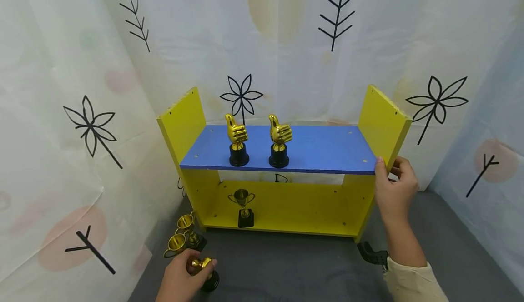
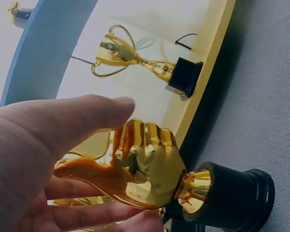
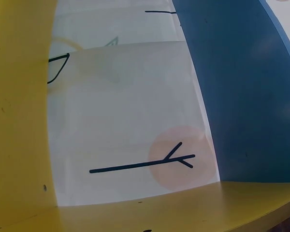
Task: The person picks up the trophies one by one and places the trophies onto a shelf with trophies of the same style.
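At the lower left of the head view, my left hand point(image 1: 182, 274) holds a gold thumbs-up trophy point(image 2: 154, 171) between thumb and fingers. Its round black base point(image 1: 210, 282) is at the grey surface; whether it touches there I cannot tell. My right hand point(image 1: 396, 193) grips the front edge of the right side panel of a yellow and blue shelf point(image 1: 319, 149), thumb by the blue board. Two more thumbs-up trophies point(image 1: 238, 140) stand on that board. A gold cup trophy point(image 1: 245, 219) stands on the lower yellow board. The right wrist view shows no hand, only the shelf.
Two gold cup trophies point(image 1: 186, 222) stand on the grey surface point(image 1: 286, 265) by the shelf's left front corner. A black strap point(image 1: 372, 253) is at my right wrist. Patterned white cloth point(image 1: 303, 74) hangs behind and on both sides.
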`<state>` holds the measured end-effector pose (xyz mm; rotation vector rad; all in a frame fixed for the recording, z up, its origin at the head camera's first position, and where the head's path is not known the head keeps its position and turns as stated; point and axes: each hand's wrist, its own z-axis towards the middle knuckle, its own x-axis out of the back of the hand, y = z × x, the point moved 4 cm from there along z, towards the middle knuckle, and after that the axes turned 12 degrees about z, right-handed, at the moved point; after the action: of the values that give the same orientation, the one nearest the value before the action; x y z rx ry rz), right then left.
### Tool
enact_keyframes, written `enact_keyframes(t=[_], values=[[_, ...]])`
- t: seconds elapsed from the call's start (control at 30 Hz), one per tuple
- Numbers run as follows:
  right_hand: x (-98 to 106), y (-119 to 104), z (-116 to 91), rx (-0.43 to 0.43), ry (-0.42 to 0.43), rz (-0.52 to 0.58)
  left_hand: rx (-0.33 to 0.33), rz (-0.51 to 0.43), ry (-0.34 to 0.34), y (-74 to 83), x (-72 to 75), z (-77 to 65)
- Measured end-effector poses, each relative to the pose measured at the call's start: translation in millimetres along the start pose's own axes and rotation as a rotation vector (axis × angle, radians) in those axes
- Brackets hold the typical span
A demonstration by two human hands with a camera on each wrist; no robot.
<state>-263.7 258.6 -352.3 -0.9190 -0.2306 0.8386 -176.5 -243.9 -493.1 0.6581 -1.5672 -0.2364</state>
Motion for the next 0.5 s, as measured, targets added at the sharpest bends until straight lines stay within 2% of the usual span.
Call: enact_keyframes(t=[0.17,0.5], values=[[0.1,0.3,0.1,0.004,-0.004,-0.004,0.045,-0.006,0.007,-1.1,-3.6,-2.0],[0.3,0.6,0.9,-0.004,-0.004,0.004,0.059,-0.081,0.036,0.2,-8.7,1.0]])
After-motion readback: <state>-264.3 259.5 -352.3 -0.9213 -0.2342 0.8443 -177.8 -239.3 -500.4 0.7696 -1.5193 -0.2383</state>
